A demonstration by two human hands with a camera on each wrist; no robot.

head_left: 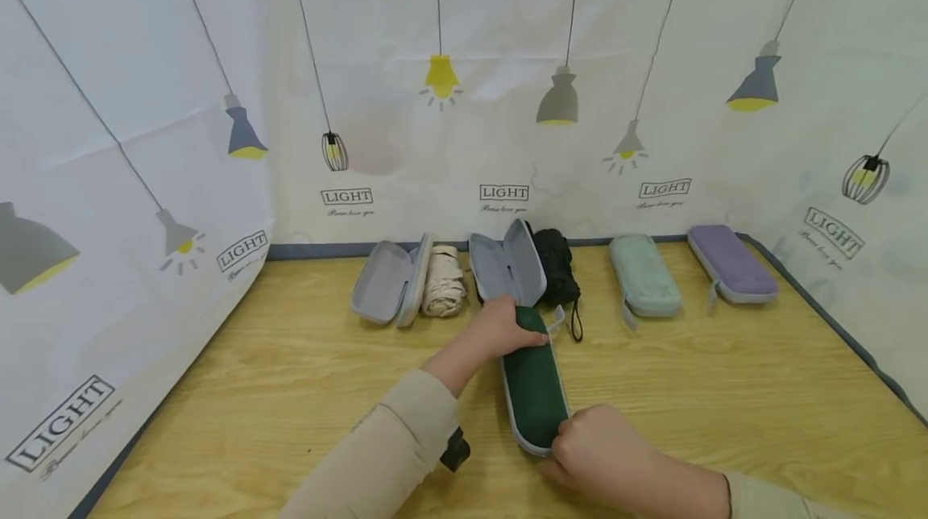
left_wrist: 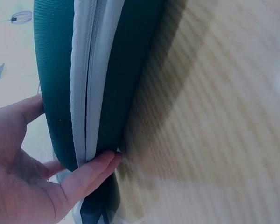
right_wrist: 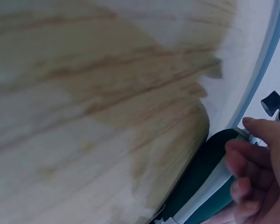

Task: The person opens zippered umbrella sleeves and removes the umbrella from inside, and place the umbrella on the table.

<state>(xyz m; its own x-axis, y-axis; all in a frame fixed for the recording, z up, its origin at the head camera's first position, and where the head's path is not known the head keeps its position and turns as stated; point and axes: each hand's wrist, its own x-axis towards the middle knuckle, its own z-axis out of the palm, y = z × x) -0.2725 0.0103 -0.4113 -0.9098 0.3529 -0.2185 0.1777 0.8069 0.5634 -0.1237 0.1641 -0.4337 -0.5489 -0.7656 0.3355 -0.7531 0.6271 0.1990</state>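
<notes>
A dark green oblong zip case (head_left: 535,390) with a pale grey zip lies on the wooden table, its long side pointing away from me. My left hand (head_left: 500,325) grips its far end, thumb on top and fingers round the side; in the left wrist view the zip seam (left_wrist: 91,84) looks closed along that stretch. A pale tab (head_left: 557,319) sticks out by the far right corner. At the near right corner, my right hand (head_left: 605,450) has its fingers curled, thumb and forefinger (right_wrist: 259,130) pinching the case's zipped edge. Whatever lies between those fingertips is mostly hidden.
Along the back stand an open grey case (head_left: 380,281), a rolled beige bundle (head_left: 444,281), another open grey case (head_left: 496,265) and a black folded umbrella (head_left: 554,265) with a loop. Further right lie a mint case (head_left: 645,276) and a purple case (head_left: 732,261). Lamp-printed cloth (head_left: 507,140) encloses the table.
</notes>
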